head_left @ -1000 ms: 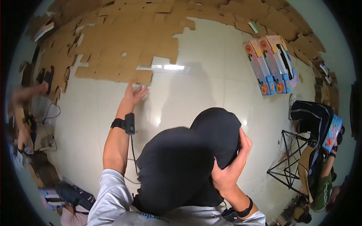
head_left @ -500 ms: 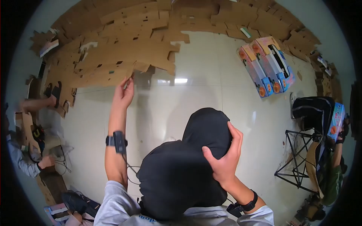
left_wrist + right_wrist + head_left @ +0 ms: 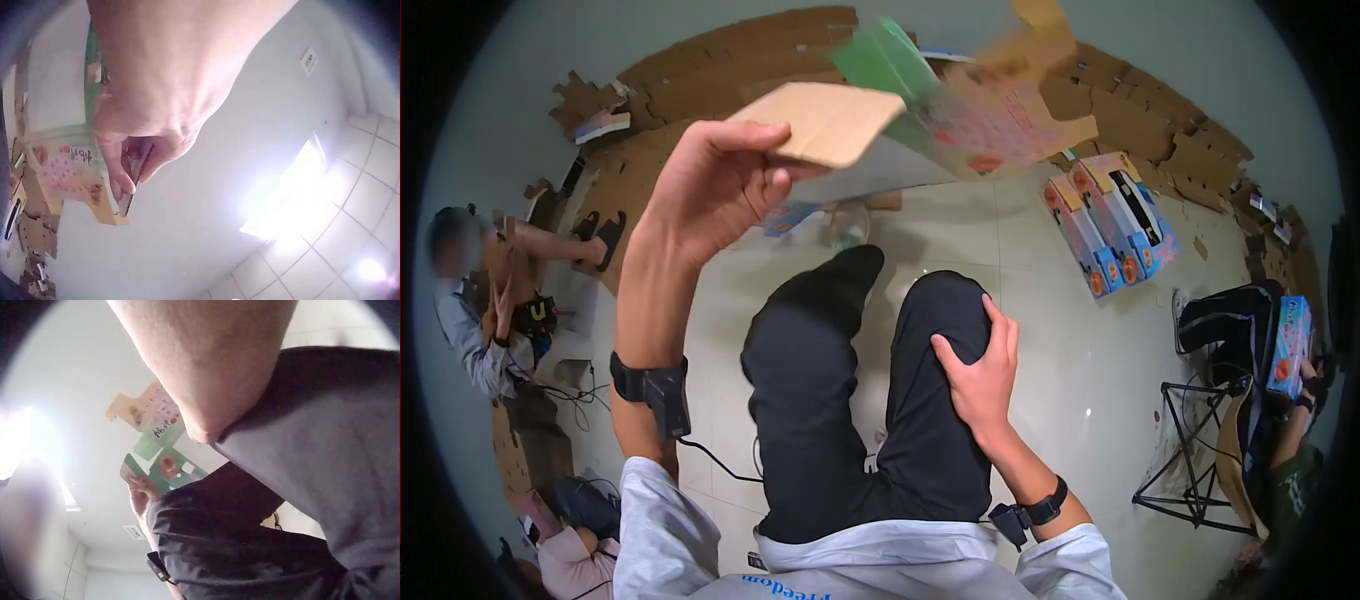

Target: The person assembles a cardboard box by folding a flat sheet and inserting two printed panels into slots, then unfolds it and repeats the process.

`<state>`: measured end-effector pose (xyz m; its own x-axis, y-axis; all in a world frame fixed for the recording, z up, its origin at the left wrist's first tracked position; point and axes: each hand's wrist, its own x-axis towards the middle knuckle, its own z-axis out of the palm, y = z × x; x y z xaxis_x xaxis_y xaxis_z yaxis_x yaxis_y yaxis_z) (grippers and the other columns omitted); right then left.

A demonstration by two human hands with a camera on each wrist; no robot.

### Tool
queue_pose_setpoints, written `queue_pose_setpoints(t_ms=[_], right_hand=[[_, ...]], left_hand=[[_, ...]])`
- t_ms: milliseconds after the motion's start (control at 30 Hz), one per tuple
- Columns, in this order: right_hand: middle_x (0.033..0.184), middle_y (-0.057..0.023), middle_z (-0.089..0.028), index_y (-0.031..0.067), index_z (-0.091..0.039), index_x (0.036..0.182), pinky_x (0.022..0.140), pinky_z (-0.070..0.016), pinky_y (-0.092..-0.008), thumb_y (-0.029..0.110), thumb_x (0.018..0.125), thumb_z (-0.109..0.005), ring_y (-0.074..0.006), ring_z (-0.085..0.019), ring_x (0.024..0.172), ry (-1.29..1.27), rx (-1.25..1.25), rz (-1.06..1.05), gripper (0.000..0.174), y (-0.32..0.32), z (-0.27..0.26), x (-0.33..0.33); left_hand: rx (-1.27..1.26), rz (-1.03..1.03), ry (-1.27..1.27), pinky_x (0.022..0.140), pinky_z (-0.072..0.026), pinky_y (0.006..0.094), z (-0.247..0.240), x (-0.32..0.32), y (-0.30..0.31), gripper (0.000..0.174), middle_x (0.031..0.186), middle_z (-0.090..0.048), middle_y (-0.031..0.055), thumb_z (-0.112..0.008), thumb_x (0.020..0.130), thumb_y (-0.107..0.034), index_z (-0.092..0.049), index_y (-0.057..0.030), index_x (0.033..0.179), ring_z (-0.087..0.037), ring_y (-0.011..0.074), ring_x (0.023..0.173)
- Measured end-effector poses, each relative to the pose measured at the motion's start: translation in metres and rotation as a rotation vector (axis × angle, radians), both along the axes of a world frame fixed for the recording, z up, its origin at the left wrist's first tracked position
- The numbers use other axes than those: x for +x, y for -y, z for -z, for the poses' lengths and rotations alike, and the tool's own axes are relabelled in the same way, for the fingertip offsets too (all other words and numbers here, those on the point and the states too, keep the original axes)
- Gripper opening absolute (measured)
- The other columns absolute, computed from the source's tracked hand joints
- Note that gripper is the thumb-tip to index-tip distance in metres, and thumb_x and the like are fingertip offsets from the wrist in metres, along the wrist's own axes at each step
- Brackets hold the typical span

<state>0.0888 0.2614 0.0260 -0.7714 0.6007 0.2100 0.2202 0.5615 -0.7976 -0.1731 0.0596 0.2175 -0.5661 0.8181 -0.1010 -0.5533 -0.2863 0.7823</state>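
Observation:
My left hand (image 3: 720,190) is raised in front, thumb on top, and pinches a tan cardboard flap (image 3: 825,120). The flap belongs to an unfolded printed carton (image 3: 1000,120) with green, pink and yellow panels, blurred in the head view. In the left wrist view, fingers and thumb grip the carton's edge, and its printed panel (image 3: 65,169) hangs beyond them. Seen from the right wrist, the carton (image 3: 153,428) is held up above the knees. My right hand (image 3: 985,375) rests on the right knee in black trousers (image 3: 940,310), fingers draped over it.
Two assembled printed boxes (image 3: 1105,225) stand on the floor at the right. Flat brown cardboard (image 3: 730,65) lies along the far side. A black folding stool frame (image 3: 1200,455) and a seated person are at the right; another person (image 3: 475,310) sits at the left.
My left hand has reached down to the flat cardboard, taken hold of a carton and lifted it up in front. The knees have moved apart; the right hand stays on the right knee.

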Motion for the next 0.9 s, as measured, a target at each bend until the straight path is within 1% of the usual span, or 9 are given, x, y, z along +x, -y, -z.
queue_pose_setpoints(t_ms=[33, 133, 200, 267, 400, 500, 567, 833, 900], right_hand=[[0.133, -0.0220, -0.055, -0.0021, -0.049, 0.148, 0.108, -0.0476, -0.0443, 0.025, 0.088, -0.083, -0.0386, -0.059, 0.124, 0.003, -0.008, 0.001, 0.074, 0.001, -0.001, -0.001], [0.133, -0.0235, -0.058, -0.0024, -0.049, 0.148, 0.109, -0.0476, -0.0445, 0.022, 0.094, -0.078, -0.0387, -0.059, 0.126, -0.077, -0.124, 0.076, 0.066, -0.004, 0.017, -0.005], [0.135, -0.0251, -0.059, -0.0051, -0.049, 0.146, 0.109, -0.0480, -0.0448, 0.019, 0.097, -0.074, -0.0386, -0.059, 0.129, -0.097, -0.127, 0.120, 0.060, -0.005, 0.021, 0.001], [0.143, -0.0245, -0.057, -0.0024, -0.040, 0.157, 0.112, -0.0461, -0.0423, 0.019, 0.096, -0.076, -0.0355, -0.057, 0.135, -0.147, -0.235, 0.114, 0.074, -0.011, 0.031, 0.004], [0.146, -0.0237, -0.055, -0.0023, -0.039, 0.157, 0.115, -0.0429, -0.0437, 0.023, 0.094, -0.079, -0.0355, -0.054, 0.138, -0.217, -0.388, 0.102, 0.079, -0.011, 0.041, 0.026], [0.148, -0.0232, -0.053, -0.0022, -0.038, 0.157, 0.116, -0.0404, -0.0447, 0.026, 0.092, -0.081, -0.0355, -0.051, 0.140, -0.249, -0.377, 0.124, 0.083, -0.008, 0.041, 0.049], [0.149, -0.0228, -0.052, -0.0021, -0.038, 0.157, 0.118, -0.0388, -0.0454, 0.028, 0.091, -0.082, -0.0355, -0.050, 0.141, -0.270, -0.338, 0.139, 0.085, -0.007, 0.037, 0.063], [0.153, -0.0212, -0.048, -0.0018, -0.036, 0.157, 0.122, -0.0323, -0.0482, 0.036, 0.086, -0.088, -0.0354, -0.044, 0.147, -0.464, 0.013, 0.075, 0.095, -0.012, -0.046, 0.107], [0.161, -0.0210, -0.041, -0.0012, -0.028, 0.161, 0.125, -0.0268, -0.0480, 0.049, 0.081, -0.089, -0.0350, -0.037, 0.153, -0.538, 0.052, -0.009, 0.113, -0.011, -0.074, 0.105]], left_hand=[[-0.013, 0.013, -0.014, 0.065, -0.0679, 0.0265, -0.010, 0.014, 0.001, 0.041, 0.113, -0.073, 0.0250, -0.062, 0.098, -0.003, -0.055, 0.0163, 0.133, -0.078, 0.0294, 0.092], [-0.242, -0.274, -0.126, 0.087, -0.0615, 0.0362, 0.012, 0.053, 0.032, 0.047, 0.111, -0.075, 0.0198, -0.072, 0.086, -0.001, -0.062, 0.0120, 0.130, -0.076, 0.0253, 0.099], [-0.067, -0.206, -0.097, 0.098, -0.0556, 0.0402, 0.012, 0.090, 0.055, 0.057, 0.114, -0.075, 0.0190, -0.072, 0.079, 0.002, -0.060, 0.0114, 0.133, -0.074, 0.0286, 0.107], [0.046, -0.239, 0.026, 0.101, -0.0551, 0.0429, 0.022, 0.120, 0.077, 0.067, 0.121, -0.073, 0.0213, -0.069, 0.074, 0.003, -0.056, 0.0107, 0.139, -0.072, 0.0319, 0.111], [0.258, -0.229, 0.308, 0.100, -0.0560, 0.0439, 0.097, 0.163, 0.141, 0.080, 0.129, -0.069, 0.0232, -0.063, 0.068, 0.000, -0.048, 0.0106, 0.146, -0.072, 0.0348, 0.112], [0.024, -0.314, 0.349, 0.098, -0.0567, 0.0449, 0.108, 0.199, 0.171, 0.077, 0.129, -0.069, 0.0237, -0.062, 0.068, 0.000, -0.050, 0.0106, 0.144, -0.072, 0.0353, 0.110], [0.135, -0.307, 0.318, 0.098, -0.0564, 0.0442, 0.115, 0.209, 0.190, 0.079, 0.130, -0.069, 0.0242, -0.062, 0.066, 0.000, -0.051, 0.0111, 0.143, -0.072, 0.0355, 0.109], [0.090, -0.465, 0.167, 0.097, -0.0562, 0.0400, 0.045, 0.224, 0.234, 0.081, 0.121, -0.072, 0.0248, -0.062, 0.056, -0.001, -0.056, 0.0121, 0.136, -0.073, 0.0342, 0.105], [0.020, -0.431, 0.121, 0.094, -0.0565, 0.0390, 0.052, 0.217, 0.253, 0.080, 0.119, -0.073, 0.0237, -0.063, 0.057, -0.001, -0.056, 0.0124, 0.135, -0.073, 0.0328, 0.103]])
